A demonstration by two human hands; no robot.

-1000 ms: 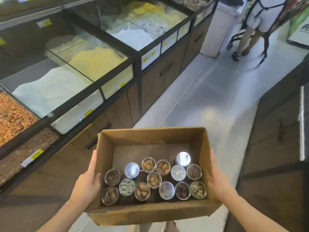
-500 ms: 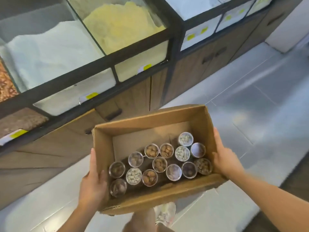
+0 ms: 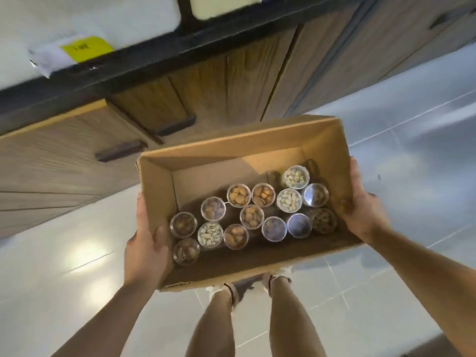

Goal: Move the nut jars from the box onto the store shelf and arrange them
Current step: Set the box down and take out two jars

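An open cardboard box [image 3: 231,148] hangs in front of me above the floor, tilted with its right end farther away. Several clear-lidded nut jars [image 3: 252,216] stand upright in its near half, holding pale pistachios, brown almonds and darker nuts. My left hand [image 3: 145,249] grips the box's left wall, thumb hooked over the rim beside a dark-nut jar [image 3: 183,224]. My right hand [image 3: 363,202] holds the right wall, fingers along the outside and thumb over the rim. No shelf for the jars is in view.
Wooden cabinet doors with dark handles [image 3: 121,150] run along the left under a black-framed bulk-bin counter [image 3: 164,55] with a yellow price tag [image 3: 86,47]. Pale tiled floor [image 3: 412,155] lies below and to the right. My legs [image 3: 255,318] stand under the box.
The view has tipped steeply downward and moved closer to the cabinets; the bulk bins have slid out of the top. The box stays held between both hands, jars unmoved.
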